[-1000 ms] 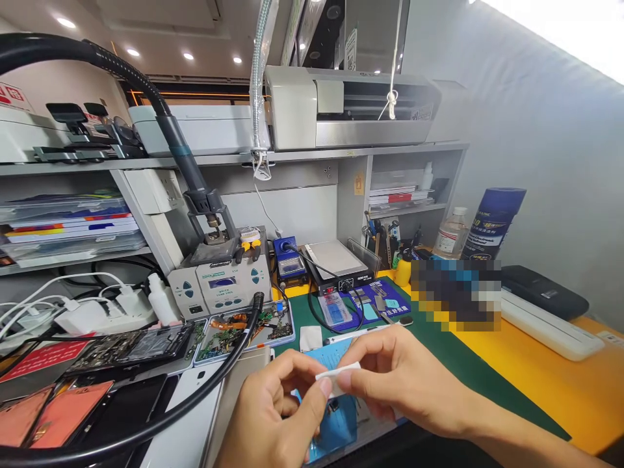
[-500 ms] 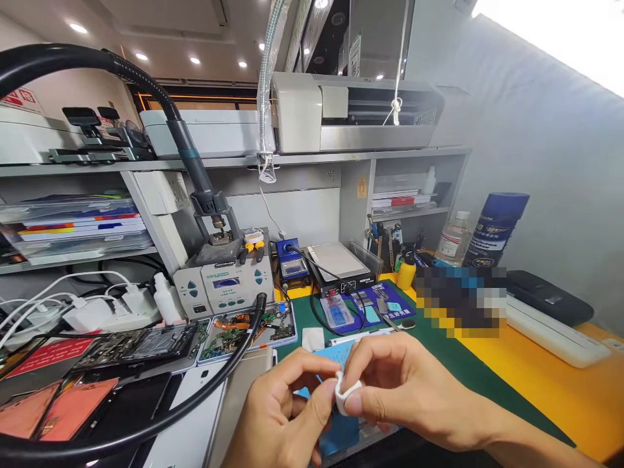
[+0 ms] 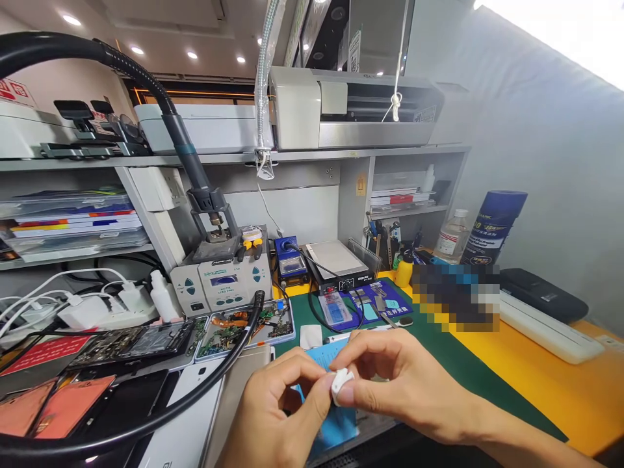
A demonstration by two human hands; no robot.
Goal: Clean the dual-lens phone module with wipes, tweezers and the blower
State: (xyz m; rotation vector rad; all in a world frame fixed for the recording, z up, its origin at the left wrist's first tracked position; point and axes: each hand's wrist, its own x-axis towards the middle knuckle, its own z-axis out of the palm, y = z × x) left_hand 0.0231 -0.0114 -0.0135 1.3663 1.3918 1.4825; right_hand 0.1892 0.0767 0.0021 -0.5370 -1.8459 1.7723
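A: What do the hands hold?
B: The left hand (image 3: 273, 409) and right hand (image 3: 400, 383) meet, fingertips pinching a small folded white wipe (image 3: 342, 382) above the green mat (image 3: 439, 351).

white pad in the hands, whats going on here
A person at a cluttered repair bench pinches a small white pad between both hands, folded over on itself. The left hand and right hand meet above a blue sheet on the green mat. A tray of circuit boards and a rework station sit behind, untouched.
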